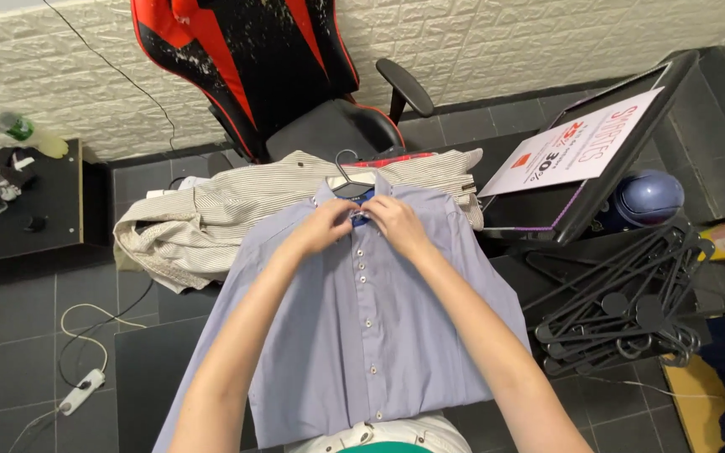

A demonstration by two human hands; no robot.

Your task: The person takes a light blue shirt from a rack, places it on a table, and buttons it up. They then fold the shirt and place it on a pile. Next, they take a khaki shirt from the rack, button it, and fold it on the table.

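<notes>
Lilac cotton: the buttoned shirt [362, 327] lies face up on the person's lap, on a hanger [347, 180]; the left hand [322, 226] and right hand [396, 225] each have a grip pinched on the collar placket at the top button; a slipped pinch might leave it undone; a striped shirt [237, 210] lies behind, a black hanger pile [623, 310] crowds the right.
</notes>
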